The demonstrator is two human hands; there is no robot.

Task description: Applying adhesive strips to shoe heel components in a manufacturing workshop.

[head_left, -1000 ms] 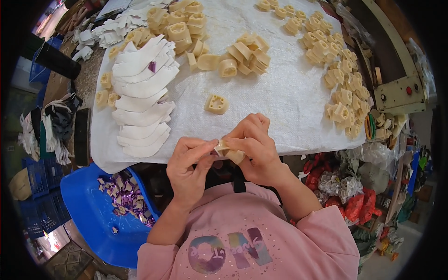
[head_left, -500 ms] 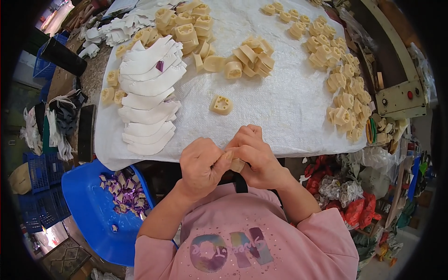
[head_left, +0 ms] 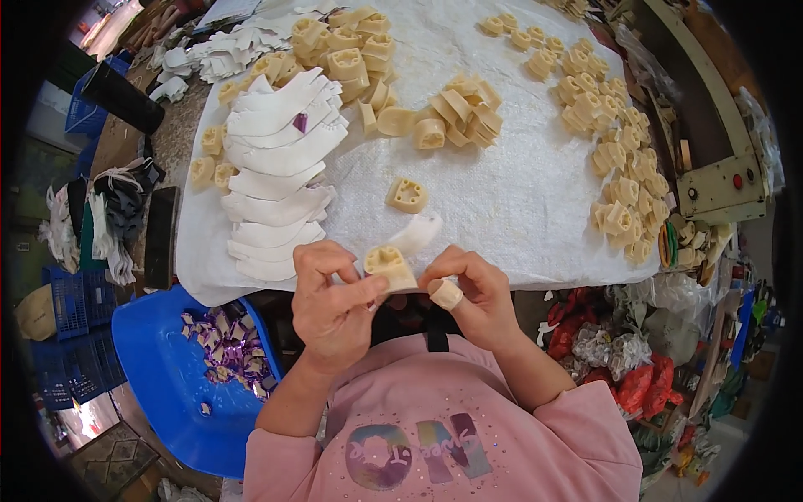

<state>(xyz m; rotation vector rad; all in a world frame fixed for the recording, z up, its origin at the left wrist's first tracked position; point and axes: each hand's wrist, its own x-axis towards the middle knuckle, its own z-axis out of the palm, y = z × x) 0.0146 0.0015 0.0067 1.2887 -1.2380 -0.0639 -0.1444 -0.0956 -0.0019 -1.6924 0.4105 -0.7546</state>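
My left hand is closed on a beige plastic shoe heel, thumb across its near side, its hollowed end facing up. At the heel's right edge are the bent fingers of my right hand, pinched against that edge. A pale wrap covers the right thumb. Just beyond the held heel is a blurred white strip; whether it is joined to the heel I cannot tell. Another loose heel stands on the white table cover, farther off. Overlapping white curved pieces lie in a column to the left.
Heels are heaped at the table's back, centre and right side. A blue basin with purple shiny scraps sits lower left. A dark phone-like slab lies left; a metal machine frame stands right.
My hands have drawn apart from their close grip, and the heel between them now shows. The white strip has come into sight beyond it. The whole view has shifted slightly.
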